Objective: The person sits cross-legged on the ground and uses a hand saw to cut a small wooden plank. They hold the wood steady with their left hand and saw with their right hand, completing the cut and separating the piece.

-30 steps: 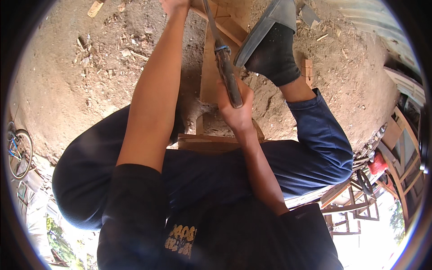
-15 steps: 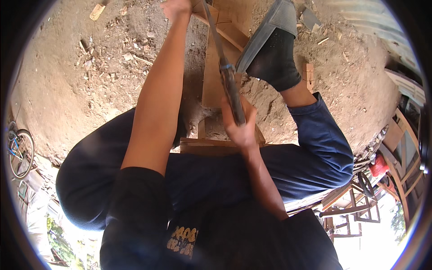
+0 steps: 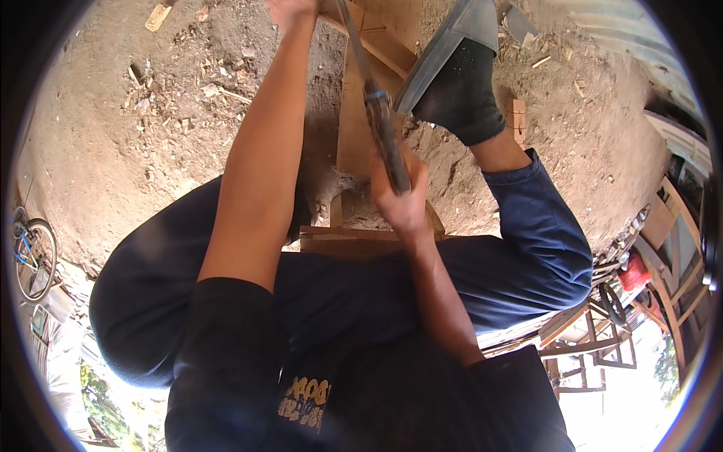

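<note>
My right hand [image 3: 403, 200] is wrapped round the dark handle of a handsaw [image 3: 388, 139], which points up and away from me. The narrow blade, seen almost edge-on, crosses a reddish wooden piece [image 3: 388, 51] lying over a longer board [image 3: 358, 143]. At the upper edge, my left hand [image 3: 292, 11] is closed at the left end of the wooden piece, its fingertips cut off by the picture's edge. My foot in a grey slipper [image 3: 440, 56] and black sock rests against the wooden piece's right end.
Wood chips [image 3: 211, 90] litter the dirt floor. A small notched block [image 3: 516, 120] lies right of my foot. Beneath my legs is a wooden seat [image 3: 346, 241]. Wooden frames [image 3: 595, 350] stand at the right, a bicycle [image 3: 35, 256] at the far left.
My right hand and the handsaw have moved slightly up, away from my body. My left hand and foot stay nearly in place.
</note>
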Demonstrator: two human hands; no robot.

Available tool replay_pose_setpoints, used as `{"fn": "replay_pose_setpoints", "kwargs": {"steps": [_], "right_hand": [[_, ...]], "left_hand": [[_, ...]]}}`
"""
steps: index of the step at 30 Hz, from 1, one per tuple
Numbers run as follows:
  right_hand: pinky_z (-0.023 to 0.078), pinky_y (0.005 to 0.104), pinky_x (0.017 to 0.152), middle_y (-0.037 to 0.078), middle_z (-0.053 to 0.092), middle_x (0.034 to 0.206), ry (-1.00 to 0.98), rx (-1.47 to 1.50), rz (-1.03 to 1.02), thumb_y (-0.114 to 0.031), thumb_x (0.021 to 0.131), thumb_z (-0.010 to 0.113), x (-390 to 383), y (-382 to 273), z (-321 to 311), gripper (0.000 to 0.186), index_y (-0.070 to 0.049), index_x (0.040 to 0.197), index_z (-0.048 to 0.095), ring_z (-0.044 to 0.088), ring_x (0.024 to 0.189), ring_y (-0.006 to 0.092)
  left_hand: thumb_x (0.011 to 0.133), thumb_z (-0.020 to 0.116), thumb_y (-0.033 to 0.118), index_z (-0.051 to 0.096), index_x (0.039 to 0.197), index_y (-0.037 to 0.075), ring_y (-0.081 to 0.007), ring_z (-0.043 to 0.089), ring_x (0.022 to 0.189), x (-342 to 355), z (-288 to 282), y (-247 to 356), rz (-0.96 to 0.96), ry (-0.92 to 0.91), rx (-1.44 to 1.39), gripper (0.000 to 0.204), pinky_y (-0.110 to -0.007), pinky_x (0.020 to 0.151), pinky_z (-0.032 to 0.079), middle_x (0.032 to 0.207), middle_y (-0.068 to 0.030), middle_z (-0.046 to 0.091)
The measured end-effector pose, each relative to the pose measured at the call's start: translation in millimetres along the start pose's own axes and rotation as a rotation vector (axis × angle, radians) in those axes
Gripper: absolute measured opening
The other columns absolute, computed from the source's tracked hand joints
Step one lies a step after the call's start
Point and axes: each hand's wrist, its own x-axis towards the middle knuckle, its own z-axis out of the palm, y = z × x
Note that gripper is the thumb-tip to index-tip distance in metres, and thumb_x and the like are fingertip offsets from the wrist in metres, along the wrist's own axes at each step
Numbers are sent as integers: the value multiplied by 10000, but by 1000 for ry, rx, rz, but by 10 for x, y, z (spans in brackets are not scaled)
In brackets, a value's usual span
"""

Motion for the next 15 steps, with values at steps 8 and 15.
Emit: {"fn": "replay_pose_setpoints", "kwargs": {"steps": [8, 15], "right_hand": [[413, 254, 543, -8, 540, 707, 14, 31, -4, -61, 922, 589, -37, -38, -15, 91, 26, 915, 614, 496, 648, 47], [422, 253, 551, -3, 541, 705, -22, 109, -50, -44, 901, 604, 338, -52, 125, 67, 22, 889, 611, 495, 636, 49]], "left_hand": [[891, 409, 745, 669, 1128, -135, -448, 613, 1171, 162, 50, -91, -128, 134, 131, 948, -491, 1001, 459, 1100, -366, 658], [898, 434, 708, 691, 1100, -107, -436, 637, 1138, 71, 37, 8, -114, 110, 125, 878, -492, 965, 475, 1046, -353, 677]]}}
